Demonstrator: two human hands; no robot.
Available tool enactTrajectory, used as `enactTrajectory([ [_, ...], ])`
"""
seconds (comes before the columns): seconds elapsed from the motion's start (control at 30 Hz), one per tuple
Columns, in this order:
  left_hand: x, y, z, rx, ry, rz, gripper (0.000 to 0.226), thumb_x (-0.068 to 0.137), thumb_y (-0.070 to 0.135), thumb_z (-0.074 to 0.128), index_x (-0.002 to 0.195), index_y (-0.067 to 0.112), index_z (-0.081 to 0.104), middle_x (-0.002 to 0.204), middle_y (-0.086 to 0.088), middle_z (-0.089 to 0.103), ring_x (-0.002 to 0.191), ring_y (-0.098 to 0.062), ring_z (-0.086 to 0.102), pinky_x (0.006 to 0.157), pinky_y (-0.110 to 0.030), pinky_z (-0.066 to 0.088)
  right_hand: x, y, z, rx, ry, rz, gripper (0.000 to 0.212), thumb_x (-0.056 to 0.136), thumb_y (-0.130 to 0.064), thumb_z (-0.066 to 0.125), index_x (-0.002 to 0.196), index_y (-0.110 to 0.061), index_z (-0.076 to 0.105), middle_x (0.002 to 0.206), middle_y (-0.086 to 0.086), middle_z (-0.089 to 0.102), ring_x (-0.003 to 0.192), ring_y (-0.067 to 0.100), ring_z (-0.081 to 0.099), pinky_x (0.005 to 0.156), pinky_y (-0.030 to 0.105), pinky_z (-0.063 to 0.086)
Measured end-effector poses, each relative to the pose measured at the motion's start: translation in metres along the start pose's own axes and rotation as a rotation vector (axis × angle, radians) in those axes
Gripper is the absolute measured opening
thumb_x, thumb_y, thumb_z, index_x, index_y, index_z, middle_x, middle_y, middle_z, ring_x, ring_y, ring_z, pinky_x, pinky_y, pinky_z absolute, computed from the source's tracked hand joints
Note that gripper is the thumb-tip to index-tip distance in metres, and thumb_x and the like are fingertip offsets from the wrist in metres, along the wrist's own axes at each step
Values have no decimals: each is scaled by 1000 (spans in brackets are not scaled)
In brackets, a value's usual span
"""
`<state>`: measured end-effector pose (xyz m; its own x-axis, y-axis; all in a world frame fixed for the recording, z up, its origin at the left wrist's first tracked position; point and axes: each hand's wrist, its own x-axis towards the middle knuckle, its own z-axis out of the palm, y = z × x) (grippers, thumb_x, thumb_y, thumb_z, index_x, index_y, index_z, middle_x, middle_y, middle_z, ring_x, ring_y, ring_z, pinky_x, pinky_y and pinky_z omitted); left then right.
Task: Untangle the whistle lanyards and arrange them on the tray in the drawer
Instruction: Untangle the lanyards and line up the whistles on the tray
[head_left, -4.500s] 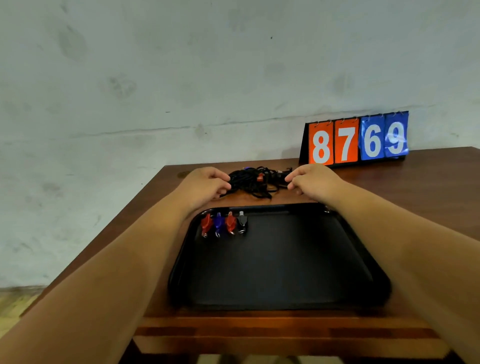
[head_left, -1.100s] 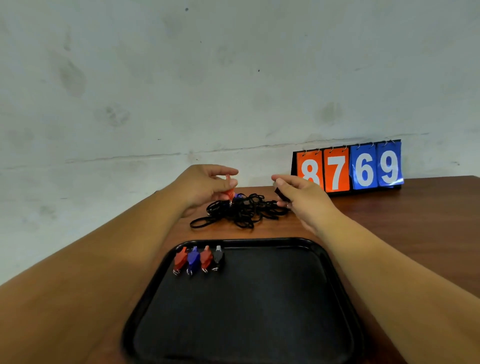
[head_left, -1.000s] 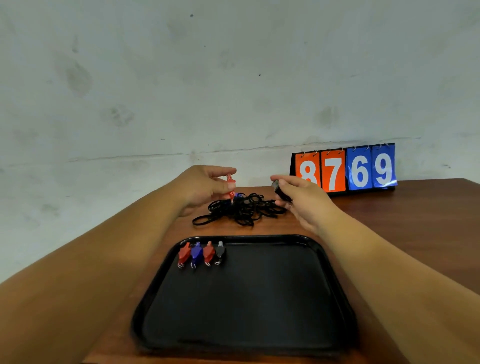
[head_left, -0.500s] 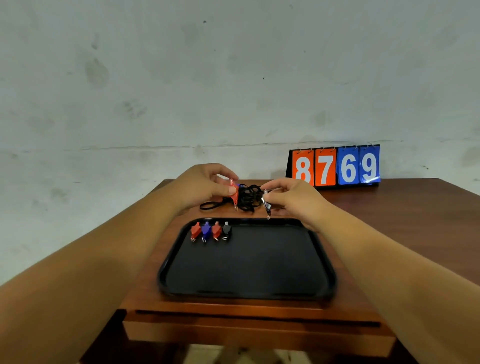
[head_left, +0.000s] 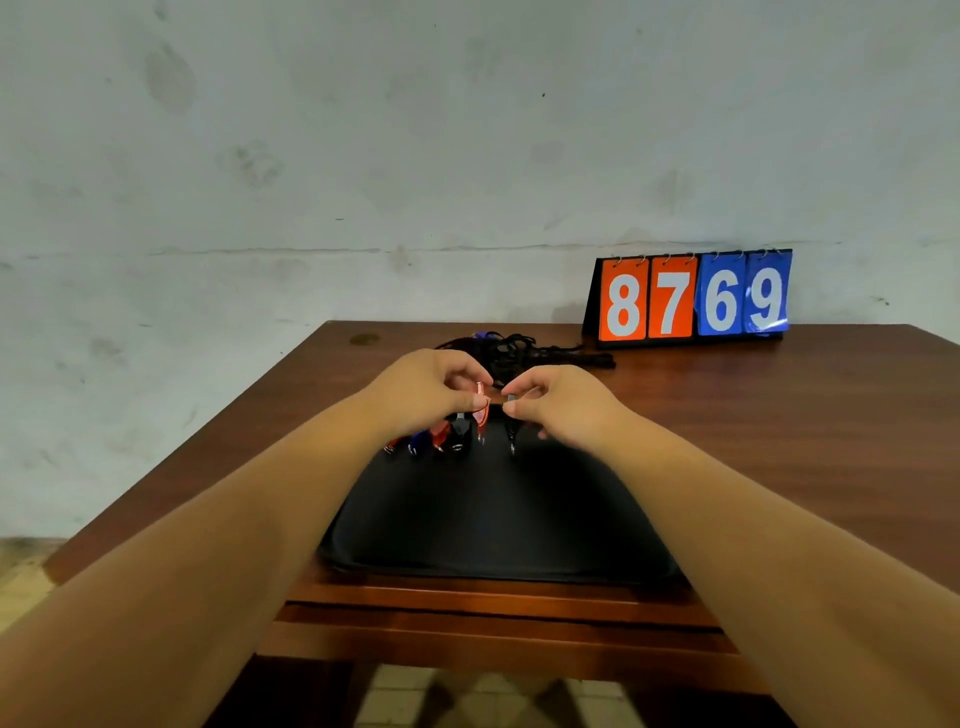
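A black tray (head_left: 498, 525) lies on the brown table (head_left: 779, 441) in front of me. My left hand (head_left: 426, 395) pinches a red whistle (head_left: 481, 410) just above the tray's far edge. My right hand (head_left: 561, 405) pinches a black whistle (head_left: 511, 423) beside it. Several whistles (head_left: 441, 439), red, blue and black, lie in a row at the tray's far left, partly hidden by my left hand. A tangle of black lanyards (head_left: 524, 351) with a blue whistle on it lies on the table behind my hands.
A flip scoreboard (head_left: 693, 296) reading 8769 stands at the back right against the grey wall. The table's left edge runs diagonally at the left. A closed drawer front (head_left: 493, 613) shows below the tray. Tiled floor lies below.
Both hands have drawn the red and the black whistle back from the lanyard tangle to above the tray's far edge. The camera has tilted down and come nearer.
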<state>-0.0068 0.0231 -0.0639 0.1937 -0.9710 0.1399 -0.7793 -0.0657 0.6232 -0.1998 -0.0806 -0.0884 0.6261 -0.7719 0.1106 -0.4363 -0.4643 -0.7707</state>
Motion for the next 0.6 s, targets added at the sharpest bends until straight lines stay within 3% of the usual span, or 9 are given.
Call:
enactTrajectory([
  [0.13, 11, -15, 8, -4, 2, 29, 23, 98, 32, 77, 121, 37, 75, 99, 16, 79, 95, -2, 73, 95, -32, 57, 6, 17, 12, -24, 20, -5, 20, 100, -35, 75, 120, -31, 77, 101, -10, 75, 92, 9, 71, 81, 28, 55],
  [0.23, 17, -21, 9, 40, -16, 43, 21, 100, 33, 75, 121, 38, 76, 100, 18, 79, 92, 4, 71, 91, -26, 54, 8, 24, 14, 6, 34, -17, 21, 101, -38, 73, 120, -33, 78, 106, -10, 74, 94, 9, 71, 78, 25, 52],
  [0.3, 20, -25, 12, 58, -40, 45, 20, 101, 32, 74, 120, 36, 76, 100, 18, 78, 85, 4, 71, 84, -26, 58, 9, 27, 16, 29, 35, -22, 22, 100, -38, 75, 121, -33, 79, 108, -10, 75, 97, 7, 70, 80, 23, 51],
  [0.6, 24, -38, 20, 78, -55, 61, 21, 103, 37, 71, 123, 41, 76, 112, 22, 73, 104, 1, 67, 86, -23, 52, 14, 35, 18, -81, 33, -20, 26, 100, -40, 74, 123, -31, 81, 116, -14, 76, 98, -4, 63, 77, 12, 41],
])
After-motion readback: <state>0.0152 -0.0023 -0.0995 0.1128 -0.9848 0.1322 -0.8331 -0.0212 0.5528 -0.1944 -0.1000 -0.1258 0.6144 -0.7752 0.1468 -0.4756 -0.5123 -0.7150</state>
